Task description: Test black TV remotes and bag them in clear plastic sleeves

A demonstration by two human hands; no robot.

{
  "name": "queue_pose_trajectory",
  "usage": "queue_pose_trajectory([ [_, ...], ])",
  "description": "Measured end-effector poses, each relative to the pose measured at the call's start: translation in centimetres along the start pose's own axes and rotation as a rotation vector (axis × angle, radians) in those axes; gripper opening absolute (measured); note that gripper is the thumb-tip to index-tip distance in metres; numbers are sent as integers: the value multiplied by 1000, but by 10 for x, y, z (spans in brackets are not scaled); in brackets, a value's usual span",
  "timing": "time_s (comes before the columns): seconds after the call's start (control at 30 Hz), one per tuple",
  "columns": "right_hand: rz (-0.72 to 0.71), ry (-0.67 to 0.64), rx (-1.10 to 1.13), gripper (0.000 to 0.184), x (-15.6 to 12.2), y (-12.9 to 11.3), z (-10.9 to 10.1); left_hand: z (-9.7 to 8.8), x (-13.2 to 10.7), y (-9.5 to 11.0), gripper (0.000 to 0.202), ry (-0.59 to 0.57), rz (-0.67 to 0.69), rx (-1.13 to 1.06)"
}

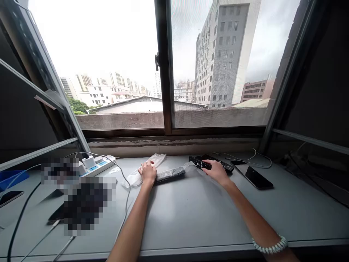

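Observation:
My right hand grips a black remote control with pale buttons, held slightly tilted over the desk. Another dark remote lies just behind that hand, partly covered by it. At centre left, my left hand rests with curled fingers on a clear plastic bag. Beside this hand lies a dark remote-shaped thing in clear wrapping. Its wrapping reaches toward the remote in my right hand; whether the two touch, I cannot tell.
To the right lies a black phone with a white cable behind it. A white power strip with plugs stands at left, near blurred-out devices and loose cables. A blue tray is at far left. The window and metal shelf posts bound the desk.

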State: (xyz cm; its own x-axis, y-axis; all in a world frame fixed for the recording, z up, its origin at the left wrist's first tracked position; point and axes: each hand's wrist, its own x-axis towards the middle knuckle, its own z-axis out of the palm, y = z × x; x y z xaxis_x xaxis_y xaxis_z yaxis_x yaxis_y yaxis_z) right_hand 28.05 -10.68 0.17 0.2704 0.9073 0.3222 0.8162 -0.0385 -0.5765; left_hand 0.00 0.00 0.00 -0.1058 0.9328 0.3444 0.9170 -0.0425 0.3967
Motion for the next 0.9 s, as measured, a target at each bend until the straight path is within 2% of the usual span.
queue_pose_trajectory([
  [0.17,-76,134,-5,36,2,4,-5,7,5,-6,47,-37,-16,36],
  [0.33,-141,182,31,35,1,4,-5,5,6,-10,24,-68,44,22],
  [0.5,-215,203,73,31,1,0,-8,-14,4,0,22,82,116,-32],
  [0.6,-232,207,78,28,3,6,-4,-24,-6,14,23,140,233,-47],
  [0.77,-250,199,91,27,5,18,2,-16,-37,38,18,3,483,-50],
  [0.9,-218,265,85,27,5,18,1,1,-56,50,25,-134,516,-42],
])
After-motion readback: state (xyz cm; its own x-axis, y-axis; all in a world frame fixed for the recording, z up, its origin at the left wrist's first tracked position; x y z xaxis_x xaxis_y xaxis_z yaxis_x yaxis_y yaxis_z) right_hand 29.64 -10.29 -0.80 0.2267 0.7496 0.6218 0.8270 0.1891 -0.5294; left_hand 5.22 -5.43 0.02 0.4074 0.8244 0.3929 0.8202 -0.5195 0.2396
